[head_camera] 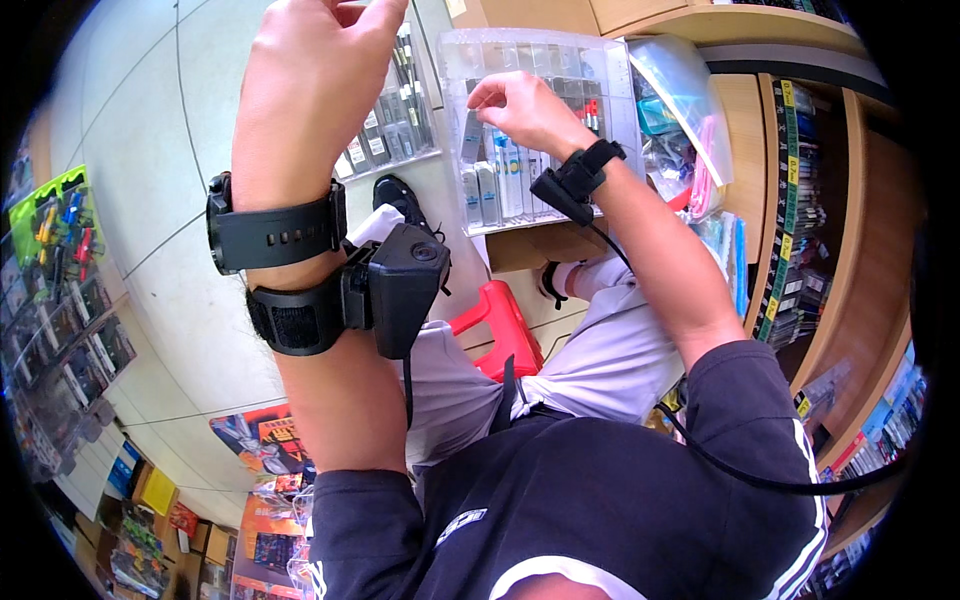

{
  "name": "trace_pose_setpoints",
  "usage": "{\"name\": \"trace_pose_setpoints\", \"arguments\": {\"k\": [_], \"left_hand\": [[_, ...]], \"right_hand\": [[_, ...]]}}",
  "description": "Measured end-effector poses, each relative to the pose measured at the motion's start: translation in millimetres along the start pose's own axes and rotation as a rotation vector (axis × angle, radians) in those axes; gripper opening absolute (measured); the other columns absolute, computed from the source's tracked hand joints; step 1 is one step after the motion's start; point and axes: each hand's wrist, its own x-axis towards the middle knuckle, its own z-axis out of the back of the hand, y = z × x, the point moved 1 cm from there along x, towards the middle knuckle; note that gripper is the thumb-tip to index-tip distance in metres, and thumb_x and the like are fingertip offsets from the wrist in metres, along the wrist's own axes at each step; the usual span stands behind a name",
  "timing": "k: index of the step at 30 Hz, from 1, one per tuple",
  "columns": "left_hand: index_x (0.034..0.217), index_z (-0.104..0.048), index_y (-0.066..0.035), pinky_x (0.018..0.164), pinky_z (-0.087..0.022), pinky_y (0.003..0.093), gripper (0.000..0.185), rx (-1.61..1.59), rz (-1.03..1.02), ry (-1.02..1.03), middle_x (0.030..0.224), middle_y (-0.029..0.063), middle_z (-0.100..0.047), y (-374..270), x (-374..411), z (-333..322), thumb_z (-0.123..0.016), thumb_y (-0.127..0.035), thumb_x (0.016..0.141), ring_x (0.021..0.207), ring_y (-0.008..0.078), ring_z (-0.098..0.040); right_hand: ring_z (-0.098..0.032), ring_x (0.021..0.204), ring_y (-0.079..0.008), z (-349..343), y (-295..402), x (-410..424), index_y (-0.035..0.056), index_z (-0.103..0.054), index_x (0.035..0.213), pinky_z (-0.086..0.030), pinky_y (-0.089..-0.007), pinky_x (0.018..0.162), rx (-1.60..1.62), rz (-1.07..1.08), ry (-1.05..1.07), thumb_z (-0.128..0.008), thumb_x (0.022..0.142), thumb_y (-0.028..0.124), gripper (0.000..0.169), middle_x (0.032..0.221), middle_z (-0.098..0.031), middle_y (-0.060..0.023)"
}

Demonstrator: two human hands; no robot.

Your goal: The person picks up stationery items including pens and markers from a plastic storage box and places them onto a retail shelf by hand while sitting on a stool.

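My right hand (pixel 529 112) is over a clear plastic display box (pixel 450 60) with upright dividers. Its thumb and fingers pinch the top end of a slim, slightly tilted grey case (pixel 471 139). Below that case, pale small boxes (pixel 480 195) and blue-and-white packs (pixel 510 176) stand in the front slots. Red-tipped items (pixel 591 114) show beside my right wrist. My left hand (pixel 330 45) reaches up to the top edge of the picture, where its fingertips are cut off. A second clear tray (pixel 405 139) of dark cases and thin sticks lies on the floor partly behind my left hand.
A red plastic stool (pixel 499 330) is between my legs. Cardboard (pixel 532 247) lies under the display box. Plastic bags (pixel 675 112) lie beside it, next to wooden shelves (pixel 840 225) of pens. On the left hang packaged goods (pixel 60 240). A cable (pixel 750 480) runs by my right arm.
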Motion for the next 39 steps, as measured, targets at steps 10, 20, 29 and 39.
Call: {"name": "trace_pose_setpoints", "arguments": {"k": [10,20,29,39], "left_hand": [[0.106,-0.066,0.010,0.066,-0.052,0.0277,0.032,0.124,0.002,-0.049,0.086,0.0193,-0.071,-10,-3,-7,-0.060,-0.017,0.088,0.076,0.0178,-0.067],[0.118,-0.064,0.004,0.088,-0.049,0.0258,0.038,0.039,-0.016,0.131,0.104,0.0143,-0.071,52,21,-4,-0.061,-0.025,0.094,0.097,0.0169,-0.066],[0.124,-0.063,-0.006,0.086,-0.053,0.0299,0.036,0.234,0.070,0.035,0.107,0.0118,-0.071,40,-8,21,-0.057,-0.032,0.099,0.101,0.0182,-0.067],[0.126,-0.062,-0.009,0.088,-0.053,0.0337,0.041,0.416,0.094,0.061,0.110,0.0116,-0.070,50,-5,20,-0.053,-0.039,0.099,0.106,0.0212,-0.067]], "right_hand": [[-0.067,0.092,-0.0315,-36,-14,-26,0.0071,-0.070,0.092,-0.053,-0.0408,0.080,-0.176,0.045,0.224,-0.063,0.077,0.011,0.018,0.095,-0.070,-0.0147],[-0.065,0.094,-0.0345,-18,-8,-33,0.0135,-0.065,0.113,-0.053,-0.0447,0.081,-0.401,0.147,0.189,-0.063,0.080,0.006,0.034,0.098,-0.070,-0.0120],[-0.063,0.063,-0.0382,-18,4,-34,-0.0095,-0.036,0.138,-0.050,-0.0471,0.056,-0.475,0.183,0.349,-0.056,0.073,-0.001,0.070,0.072,-0.064,-0.0205],[-0.064,0.065,-0.0388,-27,-4,-22,-0.0119,-0.038,0.133,-0.050,-0.0482,0.057,-0.492,0.115,0.411,-0.056,0.070,-0.002,0.066,0.068,-0.064,-0.0205]]}}
